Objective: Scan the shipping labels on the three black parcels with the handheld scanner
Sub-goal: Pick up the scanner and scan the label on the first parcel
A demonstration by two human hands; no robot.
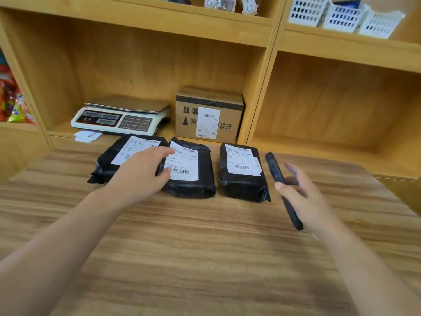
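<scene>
Three black parcels lie in a row at the far side of the wooden table (205, 258), each with a white shipping label facing up: the left parcel (107, 163), the middle parcel (196, 185) and the right parcel (246, 185). My left hand (141, 174) rests with fingers apart over the gap between the left and middle parcels, thumb touching the middle label (184, 163). My right hand (303, 197) holds the long black handheld scanner (276, 172) just right of the right parcel, its head pointing away from me.
Behind the table stands a wooden shelf unit. In it are a white weighing scale (120, 117), a labelled cardboard box (209, 115) and a paper slip (87, 135). White baskets (341, 17) sit on the upper shelf, colourful packets (13, 103) at the far left.
</scene>
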